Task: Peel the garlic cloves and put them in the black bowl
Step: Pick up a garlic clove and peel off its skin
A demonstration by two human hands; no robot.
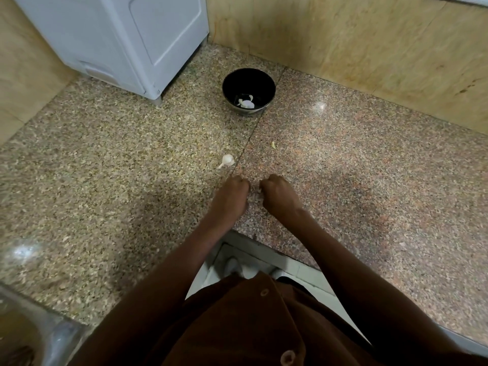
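Observation:
The black bowl stands at the back of the granite counter and holds a few pale peeled garlic cloves. A white partial garlic bulb with a short stem lies on the counter, just beyond my left hand. My left hand rests on the counter with its fingers curled under; nothing shows in it. My right hand sits close beside it, fingers curled too, and a small pale bit like a garlic clove shows at its fingertips. The rest is hidden.
A small yellowish scrap of peel lies right of the bulb. A white appliance stands at the back left, and tiled walls close the corner. A steel sink rim is at the bottom left. The counter's front edge runs under my forearms.

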